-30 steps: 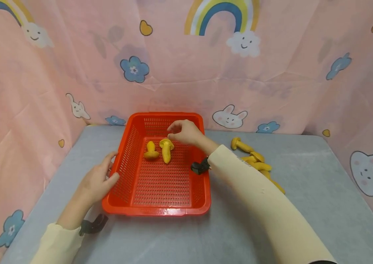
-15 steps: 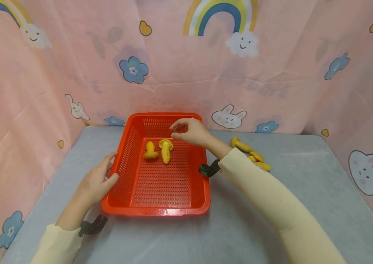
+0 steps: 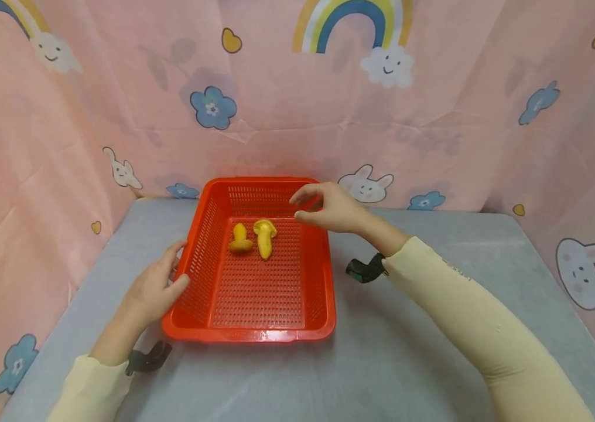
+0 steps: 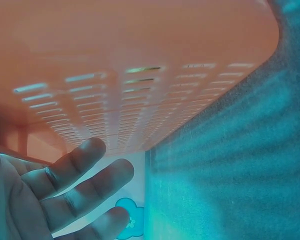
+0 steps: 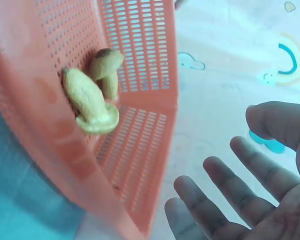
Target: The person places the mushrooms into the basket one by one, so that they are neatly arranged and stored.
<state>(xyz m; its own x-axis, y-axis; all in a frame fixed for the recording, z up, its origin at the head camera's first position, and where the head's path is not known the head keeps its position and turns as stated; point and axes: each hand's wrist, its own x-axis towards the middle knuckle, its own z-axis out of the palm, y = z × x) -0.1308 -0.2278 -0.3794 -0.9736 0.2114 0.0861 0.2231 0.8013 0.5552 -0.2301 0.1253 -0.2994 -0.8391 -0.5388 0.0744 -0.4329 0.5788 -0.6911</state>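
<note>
Two yellow mushrooms lie in the red plastic basket (image 3: 250, 336), toward its back left. One mushroom (image 3: 240, 239) has its cap toward me; the other mushroom (image 3: 264, 239) has its cap toward the back. My left hand (image 3: 152, 291) is at the basket's left rim, thumb and forefinger right at the edge. In the left wrist view its fingers (image 4: 87, 192) spread loosely along the outside of the slotted wall. Above the right rim near the back corner hovers my right hand (image 3: 335, 208). Its fingers (image 5: 250, 187) are apart and loosely bent, holding nothing.
The basket stands on a grey-blue table (image 3: 487, 275). A pink patterned cloth (image 3: 287, 140) hangs behind and at both sides. My right forearm and its sleeve (image 3: 466, 305) cross the table's right part, covering what lies beneath.
My right hand has moved rightward from over the basket's inside to its right rim. The mushrooms on the table at right are now hidden by that arm. My left hand stays put.
</note>
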